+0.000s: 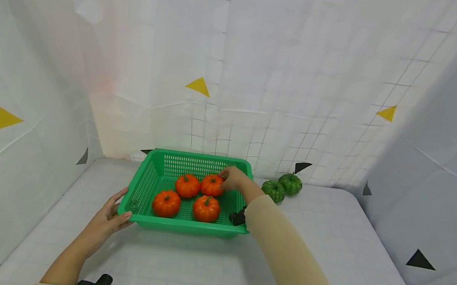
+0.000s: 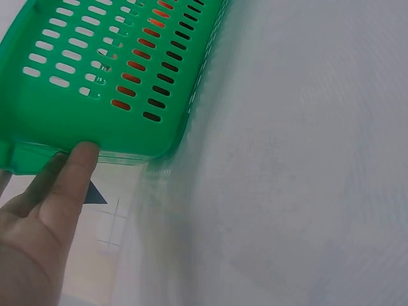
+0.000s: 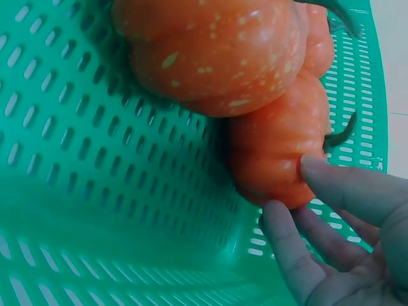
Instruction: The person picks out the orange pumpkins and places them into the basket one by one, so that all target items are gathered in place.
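A green plastic basket (image 1: 191, 224) stands on the table with several orange toy pumpkins inside. My left hand (image 1: 107, 220) holds the basket's near left corner, fingers against its outer wall in the left wrist view. Over the basket's right part reaches my right hand (image 1: 235, 180), its thumb and fingers on the back right pumpkin (image 3: 274, 150). That pumpkin sits among the others, close beside the back left pumpkin (image 1: 187, 186). Toward the front lie two more pumpkins, the front left one (image 1: 166, 203) and the front right one (image 1: 206, 209).
Two green pumpkins (image 1: 273, 191) lie touching on the table just right of the basket, near the back wall. White sheeting with yellow and black triangles surrounds the white table (image 1: 183, 266) at the back and sides.
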The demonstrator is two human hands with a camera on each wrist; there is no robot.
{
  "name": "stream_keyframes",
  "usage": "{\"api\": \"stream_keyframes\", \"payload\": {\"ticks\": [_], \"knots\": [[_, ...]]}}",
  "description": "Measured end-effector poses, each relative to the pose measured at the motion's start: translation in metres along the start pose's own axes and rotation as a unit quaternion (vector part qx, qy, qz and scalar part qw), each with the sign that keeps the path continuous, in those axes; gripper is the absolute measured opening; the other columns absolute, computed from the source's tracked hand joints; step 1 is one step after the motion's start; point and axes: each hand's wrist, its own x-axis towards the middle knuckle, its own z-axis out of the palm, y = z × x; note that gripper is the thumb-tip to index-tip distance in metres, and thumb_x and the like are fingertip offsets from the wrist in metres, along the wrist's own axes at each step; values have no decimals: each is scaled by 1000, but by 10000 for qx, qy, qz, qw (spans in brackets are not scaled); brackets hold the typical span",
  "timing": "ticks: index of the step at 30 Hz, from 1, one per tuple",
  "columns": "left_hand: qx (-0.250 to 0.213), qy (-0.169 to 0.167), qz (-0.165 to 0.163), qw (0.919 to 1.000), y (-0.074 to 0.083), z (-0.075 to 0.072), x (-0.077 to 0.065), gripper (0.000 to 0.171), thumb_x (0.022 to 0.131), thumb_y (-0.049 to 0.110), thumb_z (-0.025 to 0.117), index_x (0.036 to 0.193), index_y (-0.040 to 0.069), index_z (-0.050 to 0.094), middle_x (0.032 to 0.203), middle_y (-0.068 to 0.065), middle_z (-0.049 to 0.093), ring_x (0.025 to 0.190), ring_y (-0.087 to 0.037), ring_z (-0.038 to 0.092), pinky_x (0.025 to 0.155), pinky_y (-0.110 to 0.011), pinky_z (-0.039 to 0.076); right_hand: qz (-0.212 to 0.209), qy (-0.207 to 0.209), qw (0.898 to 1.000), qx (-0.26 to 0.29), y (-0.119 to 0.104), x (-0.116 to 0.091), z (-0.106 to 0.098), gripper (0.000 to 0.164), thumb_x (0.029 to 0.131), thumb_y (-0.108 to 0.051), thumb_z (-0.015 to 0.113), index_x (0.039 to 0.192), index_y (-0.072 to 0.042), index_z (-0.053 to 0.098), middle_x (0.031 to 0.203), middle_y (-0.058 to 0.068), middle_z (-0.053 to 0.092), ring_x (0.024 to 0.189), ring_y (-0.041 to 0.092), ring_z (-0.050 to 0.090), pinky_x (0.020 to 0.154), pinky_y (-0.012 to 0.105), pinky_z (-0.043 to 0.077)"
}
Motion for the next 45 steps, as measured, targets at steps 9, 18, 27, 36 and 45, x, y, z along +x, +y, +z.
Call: {"api": "stream_keyframes", "payload": {"ticks": [9, 18, 27, 36, 45], "knots": [[-56, -12, -105, 9999, -1, 0, 0, 79, 103, 19, 58, 162, 21, 6, 155, -33, 25, 120, -17, 56, 98, -35, 52, 28, 37, 10000, 39, 3, 1, -1, 39, 87, -1, 75, 126, -7, 66, 133, 18, 59, 110, 29, 64, 85, 35, 58], [-58, 61, -84, 9999, -1, 0, -1, 79, 103, 19, 58, 162, 21, 7, 156, -32, 24, 125, -28, 53, 97, -35, 53, -442, 375, 9977, -362, -9, -14, -18, 38, 93, -9, 72, 130, -6, 63, 133, 16, 61, 119, 33, 58, 92, 41, 55], [-79, 47, -4, 10000, -2, 1, 0, 78, 103, 16, 57, 162, 18, 6, 155, -34, 25, 129, -39, 49, 96, -34, 53, -575, 269, 9977, -242, -13, -38, -35, 43, 94, -16, 71, 135, -7, 61, 136, 17, 59, 123, 33, 56, 97, 45, 52], [-58, 5, 38, 10000, 1, 1, -2, 77, 104, 16, 56, 162, 18, 6, 155, -34, 24, 129, -39, 49, 96, -34, 53, -816, 522, 9952, -127, -17, -68, -49, 40, 93, -21, 73, 131, -12, 64, 134, 17, 59, 121, 35, 56, 97, 49, 51], [-65, -4, 13, 10000, 1, 1, -2, 77, 104, 17, 56, 162, 19, 5, 156, -34, 23, 130, -41, 47, 97, -35, 53, -953, 671, 9932, 10, -14, -94, -59, 39, 95, -23, 71, 132, -12, 63, 135, 16, 58, 121, 35, 56, 95, 48, 52]]}}
